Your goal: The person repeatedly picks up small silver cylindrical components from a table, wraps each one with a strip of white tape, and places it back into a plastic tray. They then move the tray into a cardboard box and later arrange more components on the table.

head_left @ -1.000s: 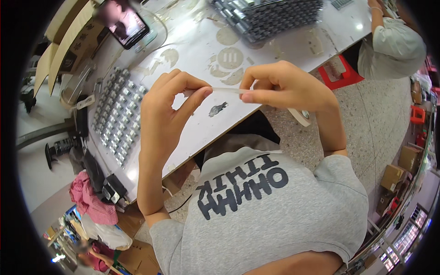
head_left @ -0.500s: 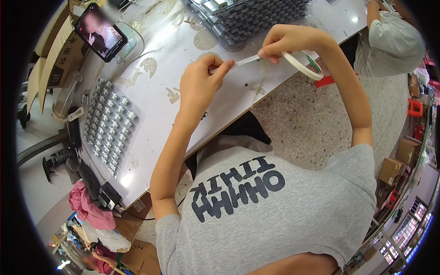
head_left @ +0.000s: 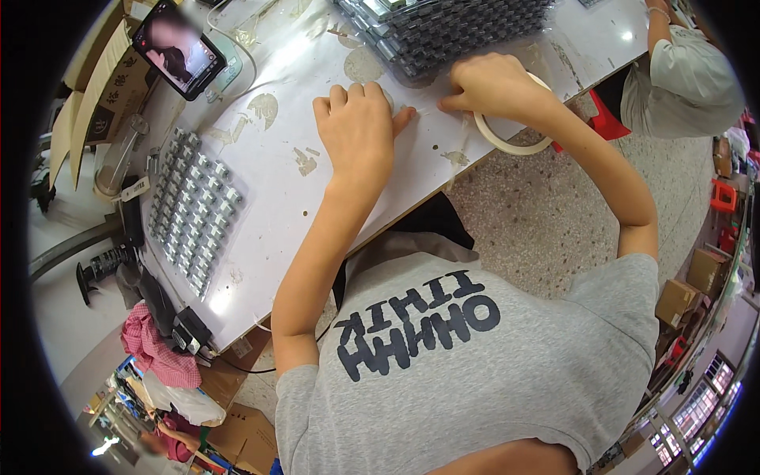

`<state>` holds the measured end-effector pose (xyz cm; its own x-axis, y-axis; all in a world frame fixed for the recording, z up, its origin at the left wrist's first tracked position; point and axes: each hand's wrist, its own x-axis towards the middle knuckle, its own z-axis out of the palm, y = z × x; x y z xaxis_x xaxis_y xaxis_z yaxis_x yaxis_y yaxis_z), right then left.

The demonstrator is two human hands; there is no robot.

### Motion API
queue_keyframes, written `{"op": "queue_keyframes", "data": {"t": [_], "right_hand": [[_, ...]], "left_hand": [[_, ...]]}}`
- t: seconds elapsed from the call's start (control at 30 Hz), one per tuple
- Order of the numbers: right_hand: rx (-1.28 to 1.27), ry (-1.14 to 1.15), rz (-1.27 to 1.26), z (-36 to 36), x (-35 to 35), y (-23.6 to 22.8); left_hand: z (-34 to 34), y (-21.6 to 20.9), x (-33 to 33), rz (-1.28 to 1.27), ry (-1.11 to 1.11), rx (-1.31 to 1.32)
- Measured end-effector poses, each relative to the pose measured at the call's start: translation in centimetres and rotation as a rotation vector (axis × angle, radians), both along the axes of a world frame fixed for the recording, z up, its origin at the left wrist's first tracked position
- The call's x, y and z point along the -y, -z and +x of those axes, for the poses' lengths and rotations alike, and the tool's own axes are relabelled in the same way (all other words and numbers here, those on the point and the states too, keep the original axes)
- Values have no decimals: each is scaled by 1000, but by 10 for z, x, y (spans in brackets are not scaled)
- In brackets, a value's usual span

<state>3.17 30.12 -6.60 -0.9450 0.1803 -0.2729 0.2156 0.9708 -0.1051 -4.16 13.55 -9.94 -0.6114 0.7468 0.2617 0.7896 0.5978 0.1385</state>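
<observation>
My left hand [head_left: 358,127] lies flat, palm down, on the white table [head_left: 269,229], its thumb pressing a strip of clear tape near the stack of dark trays [head_left: 451,32]. My right hand [head_left: 491,83] pinches the tape strip beside the stack, and the roll of tape [head_left: 507,136] hangs around that hand at the table's edge. The strip of tape [head_left: 423,109] runs between the two hands, against the near corner of the tray stack.
A clear tray of small grey parts [head_left: 190,210] lies at the left. A phone [head_left: 178,49] stands at the back left beside cardboard boxes [head_left: 99,79]. Another person in a white shirt [head_left: 681,71] sits at the right. Red cloth [head_left: 154,348] and black tools lie by the table's left end.
Both hands have come down from in front of me onto the table by the tray stack. The tape strip held in the air is now pressed down there.
</observation>
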Motion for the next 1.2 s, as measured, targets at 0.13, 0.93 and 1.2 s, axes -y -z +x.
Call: {"op": "queue_keyframes", "data": {"t": [0.13, 0.93, 1.2], "right_hand": [[-37, -17, 120, 3, 2, -2], [-1069, 310, -119, 23, 31, -6], [-1031, 290, -323, -9, 56, -10]], "left_hand": [[-2, -8, 8, -13, -8, -48], [-177, -47, 120, 209, -15, -138], [-199, -50, 130, 163, -162, -131]]}}
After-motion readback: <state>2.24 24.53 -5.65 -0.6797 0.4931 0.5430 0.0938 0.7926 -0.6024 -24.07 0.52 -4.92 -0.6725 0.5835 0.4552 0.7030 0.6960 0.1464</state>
